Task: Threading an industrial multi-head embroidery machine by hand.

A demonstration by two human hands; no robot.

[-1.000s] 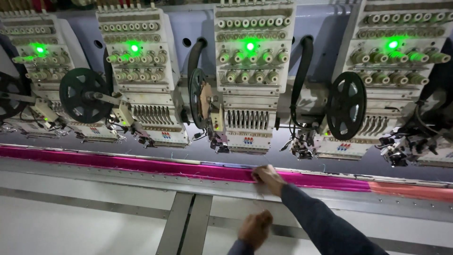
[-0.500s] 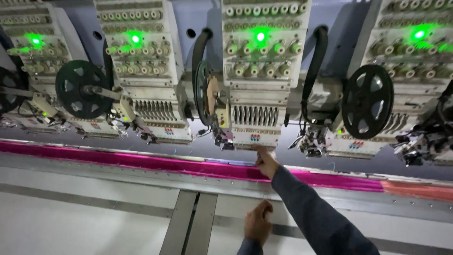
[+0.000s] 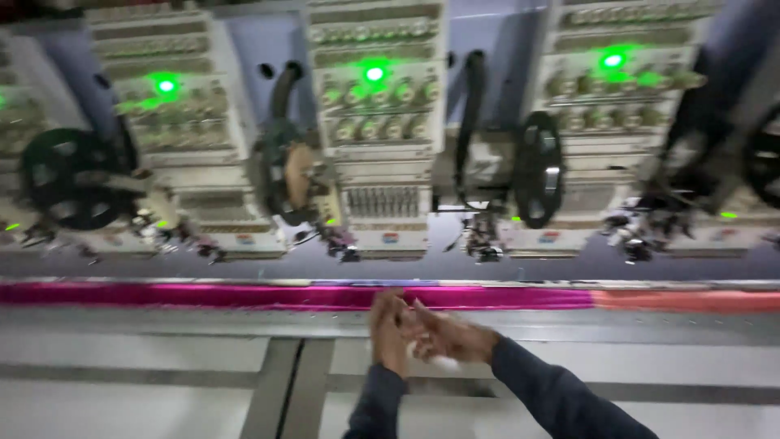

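Right hand (image 3: 451,337) withdrawn, seemingly touching left hand (image 3: 390,329).

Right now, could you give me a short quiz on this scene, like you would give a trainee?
1. True or false: the left hand and right hand are apart, one on each side of the table.
2. What colour is the fabric strip just beyond the hands? A) pink B) blue C) yellow
3. Fill in: the lamps lit on the machine heads are ____.

Key:
1. False: the hands meet, touching in front of the strip.
2. A, pink, turning orange at the far right.
3. Green.
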